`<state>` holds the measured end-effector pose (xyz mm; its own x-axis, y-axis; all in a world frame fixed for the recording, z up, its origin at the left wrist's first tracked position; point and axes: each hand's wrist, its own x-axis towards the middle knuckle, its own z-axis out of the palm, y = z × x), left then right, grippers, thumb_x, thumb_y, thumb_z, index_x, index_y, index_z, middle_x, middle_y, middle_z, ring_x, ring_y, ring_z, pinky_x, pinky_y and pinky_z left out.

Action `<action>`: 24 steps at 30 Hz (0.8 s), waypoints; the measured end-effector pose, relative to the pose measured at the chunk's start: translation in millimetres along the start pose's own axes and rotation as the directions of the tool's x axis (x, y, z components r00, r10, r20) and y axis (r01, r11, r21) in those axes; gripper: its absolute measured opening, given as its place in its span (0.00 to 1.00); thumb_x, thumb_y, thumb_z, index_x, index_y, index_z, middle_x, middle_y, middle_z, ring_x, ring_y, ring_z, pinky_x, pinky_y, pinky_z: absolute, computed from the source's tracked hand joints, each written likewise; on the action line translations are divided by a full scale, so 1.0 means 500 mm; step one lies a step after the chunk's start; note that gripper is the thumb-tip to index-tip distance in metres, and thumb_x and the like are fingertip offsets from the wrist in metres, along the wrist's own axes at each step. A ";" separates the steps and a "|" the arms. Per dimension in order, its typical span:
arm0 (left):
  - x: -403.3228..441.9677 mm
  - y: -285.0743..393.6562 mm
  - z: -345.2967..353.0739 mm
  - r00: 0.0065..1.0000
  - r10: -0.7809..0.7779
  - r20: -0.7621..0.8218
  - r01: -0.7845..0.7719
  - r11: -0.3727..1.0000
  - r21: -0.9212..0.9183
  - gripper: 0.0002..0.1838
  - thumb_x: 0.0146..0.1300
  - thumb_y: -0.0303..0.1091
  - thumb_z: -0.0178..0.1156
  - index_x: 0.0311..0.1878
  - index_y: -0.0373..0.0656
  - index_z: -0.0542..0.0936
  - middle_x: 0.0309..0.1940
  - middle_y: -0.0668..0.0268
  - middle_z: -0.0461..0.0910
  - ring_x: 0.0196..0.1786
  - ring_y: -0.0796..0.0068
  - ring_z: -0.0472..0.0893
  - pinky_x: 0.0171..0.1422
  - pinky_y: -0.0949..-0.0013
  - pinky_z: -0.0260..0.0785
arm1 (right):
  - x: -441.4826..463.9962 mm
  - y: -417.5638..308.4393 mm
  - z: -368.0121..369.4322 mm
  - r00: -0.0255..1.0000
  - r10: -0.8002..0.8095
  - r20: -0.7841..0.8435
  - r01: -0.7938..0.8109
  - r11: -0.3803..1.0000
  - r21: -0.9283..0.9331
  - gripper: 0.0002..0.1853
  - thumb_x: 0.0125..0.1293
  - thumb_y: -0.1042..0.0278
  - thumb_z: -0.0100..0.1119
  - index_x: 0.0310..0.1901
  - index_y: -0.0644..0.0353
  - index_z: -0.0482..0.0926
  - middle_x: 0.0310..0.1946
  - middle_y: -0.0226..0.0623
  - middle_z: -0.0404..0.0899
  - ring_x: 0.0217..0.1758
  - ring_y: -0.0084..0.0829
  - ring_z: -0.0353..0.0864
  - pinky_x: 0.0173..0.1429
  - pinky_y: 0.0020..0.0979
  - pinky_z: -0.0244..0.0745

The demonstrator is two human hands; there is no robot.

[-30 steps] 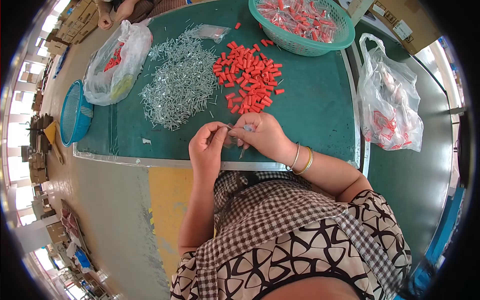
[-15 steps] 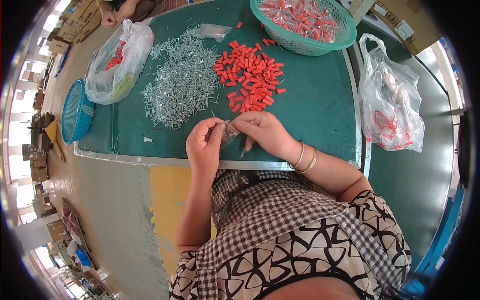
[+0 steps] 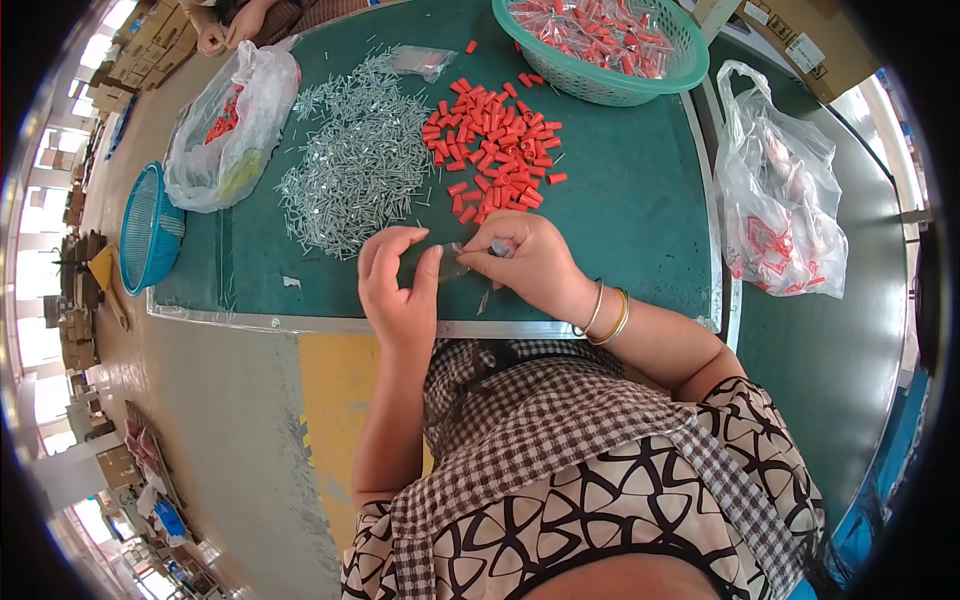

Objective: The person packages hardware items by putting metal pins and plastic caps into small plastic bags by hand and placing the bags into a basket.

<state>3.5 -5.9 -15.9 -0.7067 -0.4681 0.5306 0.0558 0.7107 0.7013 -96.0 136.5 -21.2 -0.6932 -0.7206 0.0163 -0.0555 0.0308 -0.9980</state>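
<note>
On the dark green worktop (image 3: 630, 235), a pale, perforated basket (image 3: 615, 95) stood at the far right corner. Silver fasteners (image 3: 352, 165) lay heaped left of centre, beside loose red caps (image 3: 505, 150). Just inside the near edge's middle, the left hand (image 3: 395, 285) had thumb and fingertips apart; the right hand (image 3: 535, 262) pinched thin clear plastic (image 3: 457, 248).

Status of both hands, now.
Left hand: open, thumb and fingertips apart.
Right hand: closed, holding what looks like clear plastic; exact item cannot be told.
</note>
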 end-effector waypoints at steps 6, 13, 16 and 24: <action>-0.029 0.034 0.012 0.976 -0.199 0.089 0.208 0.973 -0.101 0.08 0.60 0.21 0.66 0.42 0.35 0.81 0.38 0.65 0.82 0.41 0.75 0.81 0.49 0.73 0.73 | -0.003 0.008 0.004 0.973 -0.227 -0.031 0.213 0.945 -0.248 0.06 0.58 0.74 0.66 0.37 0.61 0.85 0.26 0.35 0.74 0.28 0.29 0.75 0.32 0.32 0.70; -0.040 0.008 0.010 0.927 -0.353 0.125 0.370 0.914 -0.163 0.06 0.64 0.22 0.63 0.44 0.34 0.82 0.39 0.67 0.83 0.41 0.81 0.80 0.47 0.76 0.73 | -0.003 -0.013 0.008 0.993 0.115 0.028 -0.116 0.992 0.042 0.06 0.63 0.72 0.64 0.40 0.63 0.85 0.30 0.32 0.77 0.26 0.20 0.77 0.26 0.24 0.76; -0.045 0.004 0.015 0.907 -0.399 0.132 0.419 0.888 -0.190 0.06 0.64 0.23 0.63 0.44 0.34 0.82 0.37 0.67 0.83 0.38 0.82 0.80 0.45 0.77 0.73 | -0.002 -0.008 0.006 0.992 0.122 0.016 -0.122 0.992 0.019 0.05 0.61 0.72 0.65 0.38 0.62 0.85 0.30 0.33 0.78 0.26 0.21 0.77 0.27 0.25 0.76; -0.044 0.022 0.017 0.843 -0.489 0.224 0.538 0.777 -0.328 0.06 0.67 0.23 0.61 0.44 0.30 0.82 0.37 0.64 0.84 0.38 0.80 0.82 0.45 0.77 0.74 | -0.002 0.007 0.011 0.973 -0.216 -0.078 0.183 0.935 -0.303 0.04 0.51 0.73 0.70 0.27 0.59 0.82 0.24 0.34 0.76 0.27 0.33 0.78 0.33 0.33 0.73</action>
<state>13.8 17.0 -23.9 -0.7808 -0.6247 -0.0021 -0.1053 0.1283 0.9861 -91.6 133.8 -25.2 -0.7187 -0.6540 0.2361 -0.3968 0.1069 -0.9117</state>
